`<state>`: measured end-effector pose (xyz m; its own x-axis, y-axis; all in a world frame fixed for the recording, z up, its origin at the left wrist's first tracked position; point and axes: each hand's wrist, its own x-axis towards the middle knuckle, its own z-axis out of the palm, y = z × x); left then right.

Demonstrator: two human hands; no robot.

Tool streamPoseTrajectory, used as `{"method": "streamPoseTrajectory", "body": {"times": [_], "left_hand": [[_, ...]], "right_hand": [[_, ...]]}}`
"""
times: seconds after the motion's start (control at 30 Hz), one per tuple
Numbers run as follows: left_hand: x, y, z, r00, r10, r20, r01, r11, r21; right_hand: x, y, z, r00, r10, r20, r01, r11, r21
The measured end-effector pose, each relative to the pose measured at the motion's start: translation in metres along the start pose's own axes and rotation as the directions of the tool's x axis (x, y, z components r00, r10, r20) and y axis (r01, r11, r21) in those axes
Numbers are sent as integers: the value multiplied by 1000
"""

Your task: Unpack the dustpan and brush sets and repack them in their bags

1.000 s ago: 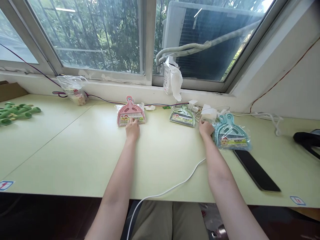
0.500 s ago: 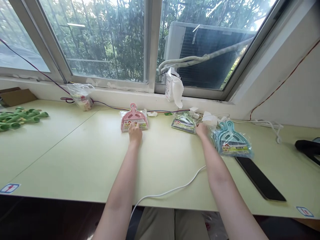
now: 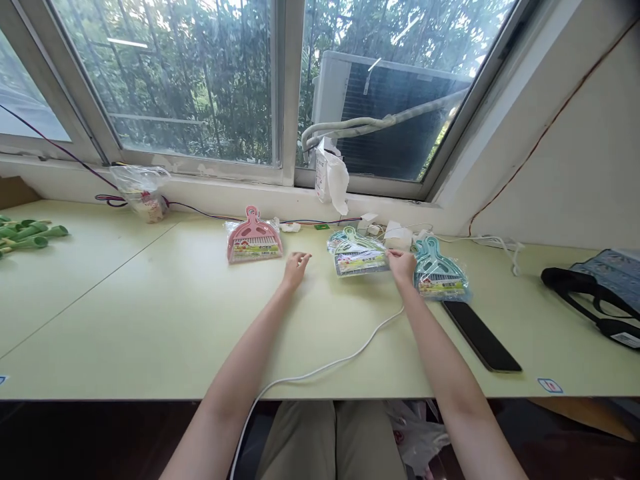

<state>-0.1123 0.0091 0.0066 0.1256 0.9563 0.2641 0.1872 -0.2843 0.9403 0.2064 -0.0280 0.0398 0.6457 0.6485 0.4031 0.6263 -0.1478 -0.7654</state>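
Observation:
My right hand [image 3: 401,267] pinches the right edge of a green dustpan-and-brush set [image 3: 361,259] in clear plastic, which looks slightly raised. Part of another wrapped set, bluish, shows behind its left side. My left hand [image 3: 296,269] hovers over or rests on the table with nothing in it, fingers loosely apart. Left of it lies a wrapped pink dustpan-and-brush set [image 3: 254,239], not touched. Just right of my right hand are wrapped blue dustpan-and-brush sets [image 3: 440,275], partly overlapped by the hand.
A black phone [image 3: 481,335] lies at the right, with black-framed goggles [image 3: 595,300] beyond it. A white cable [image 3: 345,361] crosses the table [image 3: 150,320]. Green stalk-like pieces [image 3: 35,235] and a plastic bag [image 3: 145,193] are at the left. The window sill borders the back.
My left hand has let go of the pink set and moved right. My right hand has drawn the green set nearer, uncovering a bluish one behind it. The view has shifted right.

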Motion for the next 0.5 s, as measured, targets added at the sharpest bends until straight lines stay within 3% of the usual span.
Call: {"method": "streamPoseTrajectory", "body": {"times": [0.07,0.13,0.17,0.3,0.37,0.4,0.43,0.5], "left_hand": [[-4,4,14,950,-189,249,261,919,-297],[-9,8,18,868,-229,440,429,793,-433],[-12,10,17,847,-229,481,464,761,-454],[-22,16,5,849,-314,424,498,744,-446],[-23,17,1,852,-355,385,510,726,-461],[-23,17,1,857,-361,368,507,721,-472],[-22,17,1,865,-359,351,496,721,-485],[-21,15,2,886,-338,317,460,724,-514]], "right_hand": [[-26,-5,3,1000,15,3,-16,991,135],[-51,-13,9,1000,1,22,-7,966,260],[-62,-17,12,999,-17,43,3,953,303],[-87,-34,16,971,-186,152,127,934,334],[-94,-41,12,935,-337,105,309,925,220],[-97,-45,9,889,-453,58,441,884,156],[-100,-49,6,810,-583,55,576,810,107],[-109,-57,2,609,-777,155,777,625,80]]}}
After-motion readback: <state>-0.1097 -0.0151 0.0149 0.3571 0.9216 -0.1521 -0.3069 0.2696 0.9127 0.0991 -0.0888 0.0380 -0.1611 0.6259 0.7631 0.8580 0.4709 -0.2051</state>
